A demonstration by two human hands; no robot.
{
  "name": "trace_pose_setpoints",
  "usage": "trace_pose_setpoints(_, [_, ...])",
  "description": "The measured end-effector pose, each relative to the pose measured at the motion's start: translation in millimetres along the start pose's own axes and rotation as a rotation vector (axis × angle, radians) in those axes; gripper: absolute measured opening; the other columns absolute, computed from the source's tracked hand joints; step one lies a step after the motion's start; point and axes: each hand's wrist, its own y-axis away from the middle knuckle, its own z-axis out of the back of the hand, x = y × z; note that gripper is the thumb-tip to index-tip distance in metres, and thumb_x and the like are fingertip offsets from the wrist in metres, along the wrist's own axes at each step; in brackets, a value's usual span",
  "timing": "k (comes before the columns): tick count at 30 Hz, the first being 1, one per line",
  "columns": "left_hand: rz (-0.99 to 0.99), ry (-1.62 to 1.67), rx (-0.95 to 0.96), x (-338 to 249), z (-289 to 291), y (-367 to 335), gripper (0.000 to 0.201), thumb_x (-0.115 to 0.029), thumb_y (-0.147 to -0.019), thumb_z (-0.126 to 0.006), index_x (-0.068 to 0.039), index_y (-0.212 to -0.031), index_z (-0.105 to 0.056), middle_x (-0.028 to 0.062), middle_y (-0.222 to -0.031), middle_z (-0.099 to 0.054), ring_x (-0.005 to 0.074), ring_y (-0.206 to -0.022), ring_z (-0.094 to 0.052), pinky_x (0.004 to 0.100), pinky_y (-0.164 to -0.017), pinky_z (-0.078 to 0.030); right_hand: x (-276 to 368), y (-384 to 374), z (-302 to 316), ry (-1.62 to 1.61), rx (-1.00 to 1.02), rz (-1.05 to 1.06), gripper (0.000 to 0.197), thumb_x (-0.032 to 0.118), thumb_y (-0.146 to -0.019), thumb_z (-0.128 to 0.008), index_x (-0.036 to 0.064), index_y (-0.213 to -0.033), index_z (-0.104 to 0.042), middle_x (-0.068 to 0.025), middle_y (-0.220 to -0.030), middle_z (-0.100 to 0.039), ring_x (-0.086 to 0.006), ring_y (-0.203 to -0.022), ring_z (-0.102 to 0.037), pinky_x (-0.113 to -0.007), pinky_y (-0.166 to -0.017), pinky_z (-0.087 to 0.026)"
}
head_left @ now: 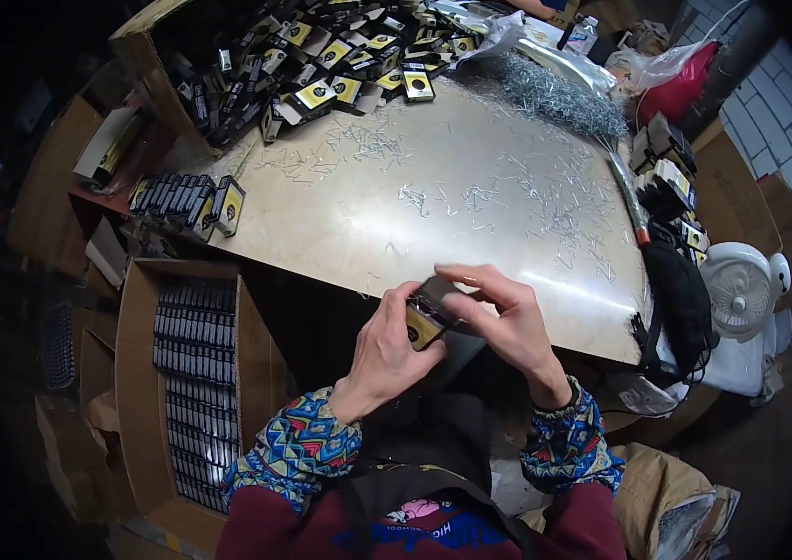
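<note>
A small black-and-yellow cardboard box (pixel 423 329) is held in front of my body, just off the table's near edge. My left hand (pixel 387 334) is closed around its lower part, fingers on one side and thumb below. My right hand (pixel 506 313) grips the box's upper end between thumb and fingers, where a dark grey flat part shows; whether that is a flap or a separate piece I cannot tell. Small bent wire hooks (pixel 559 210) lie scattered on the table (pixel 340 229) beyond my hands.
A heap of similar boxes (pixel 331 61) fills the back left, beside a row of upright ones (pixel 177 201). A large carton (pixel 139 373) packed with dark boxes stands at my left. At the back right are a wire-hook pile (pixel 555 91) and a white fan (pixel 737 291).
</note>
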Motion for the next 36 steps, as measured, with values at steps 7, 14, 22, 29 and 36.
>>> trace_pose_setpoints(7, [-0.145,-0.070,-0.172,-1.6,-4.6,0.0,0.068,-0.010,-0.068,-0.077,-0.001,-0.127,-0.043,0.0202,-0.106,-0.057,0.0381,-0.094,-0.062,0.0413,-0.077,-0.052,-11.8,9.4,-19.6,0.227,-0.146,0.179,0.015,0.005,-0.075,-0.075,0.0013,-0.089,-0.070,-0.0170,-0.125,-0.062,-0.0314,-0.115,-0.056,-0.038,-0.091,-0.048])
trace_pose_setpoints(14, [-0.228,-0.121,-0.201,0.2,-6.5,2.6,0.070,-0.009,-0.068,-0.077,0.002,-0.129,-0.043,0.0192,-0.107,-0.057,0.0378,-0.096,-0.061,0.0407,-0.080,-0.052,-5.3,6.8,-37.4,0.243,-0.298,0.202,0.017,0.004,-0.078,-0.074,0.0013,-0.094,-0.070,-0.0181,-0.129,-0.059,-0.0297,-0.111,-0.058,-0.037,-0.089,-0.049])
trace_pose_setpoints(22, [0.033,0.094,-0.136,6.4,0.2,6.4,0.083,-0.011,-0.069,-0.079,0.001,-0.137,-0.034,0.0202,-0.120,-0.056,0.0320,-0.110,-0.060,0.0377,-0.091,-0.049,-4.1,11.9,-30.8,-0.305,-0.257,-0.070,0.027,0.009,-0.087,-0.071,-0.0038,-0.110,-0.065,-0.0129,-0.112,-0.067,-0.0177,-0.101,-0.063,-0.028,-0.083,-0.053])
trace_pose_setpoints(29, [0.125,0.332,0.022,12.1,1.1,4.1,0.082,-0.015,-0.073,-0.080,0.001,-0.139,-0.033,0.0173,-0.120,-0.057,0.0257,-0.111,-0.059,0.0346,-0.093,-0.047,-12.4,24.8,-6.1,-0.368,-0.063,-0.346,0.015,0.007,-0.089,-0.068,-0.0030,-0.100,-0.068,-0.0041,-0.086,-0.068,-0.0091,-0.078,-0.063,-0.024,-0.068,-0.050])
trace_pose_setpoints(36, [0.086,0.003,-0.118,1.8,-4.2,6.0,0.078,-0.015,-0.075,-0.079,0.001,-0.138,-0.036,0.0223,-0.120,-0.057,0.0345,-0.108,-0.061,0.0385,-0.089,-0.051,-0.8,14.2,-18.2,0.356,-0.237,0.152,0.041,0.005,-0.079,-0.073,0.0016,-0.118,-0.062,-0.0178,-0.119,-0.061,-0.0284,-0.107,-0.058,-0.034,-0.083,-0.051])
